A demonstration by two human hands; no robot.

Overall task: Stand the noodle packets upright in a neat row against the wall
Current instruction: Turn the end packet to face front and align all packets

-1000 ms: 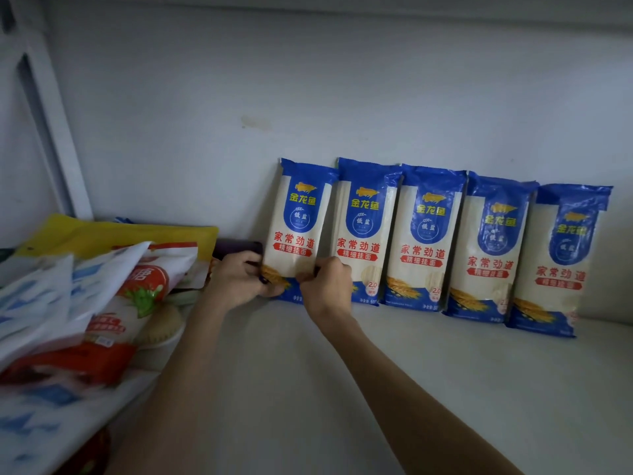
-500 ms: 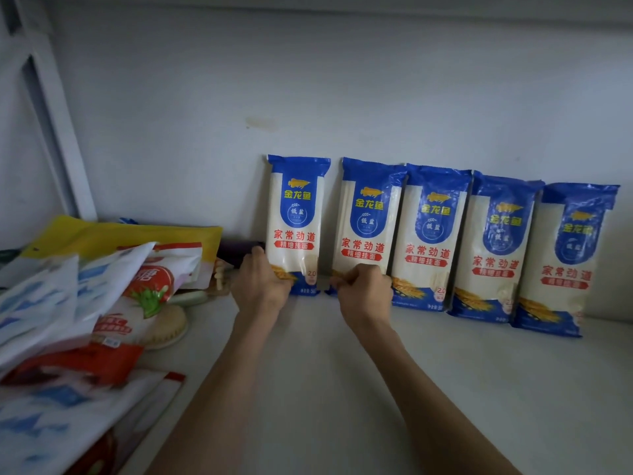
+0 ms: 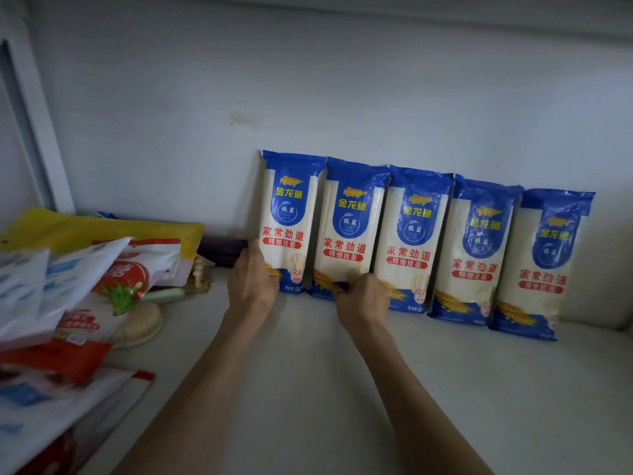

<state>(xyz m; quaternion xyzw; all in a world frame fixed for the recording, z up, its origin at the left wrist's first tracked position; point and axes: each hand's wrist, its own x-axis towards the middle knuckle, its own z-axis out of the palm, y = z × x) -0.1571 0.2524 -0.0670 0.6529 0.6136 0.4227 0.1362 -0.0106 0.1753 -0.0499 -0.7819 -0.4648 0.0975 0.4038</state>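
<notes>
Several blue-and-white noodle packets lean upright in a row against the white wall [image 3: 376, 80]. My left hand [image 3: 252, 282] grips the lower left edge of the leftmost packet [image 3: 287, 214]. My right hand [image 3: 363, 299] pinches the bottom of the second packet [image 3: 349, 228]. To their right stand the third packet [image 3: 409, 241], the fourth packet [image 3: 474, 255] and the rightmost packet [image 3: 544, 265], untouched. The packets sit side by side, edges touching or slightly overlapping.
A loose pile of bags [image 3: 68, 286] in yellow, red and white covers the left of the white shelf [image 3: 445, 389]. A round brush [image 3: 137, 323], a small wooden piece [image 3: 198, 274] and a dark purple object [image 3: 222, 250] lie between the pile and the packets.
The leftmost packet went from tilted and overlapping its neighbour to straight upright, then closed the gap and now sits flush beside the second packet. Both hands stayed at the packets' bases.
</notes>
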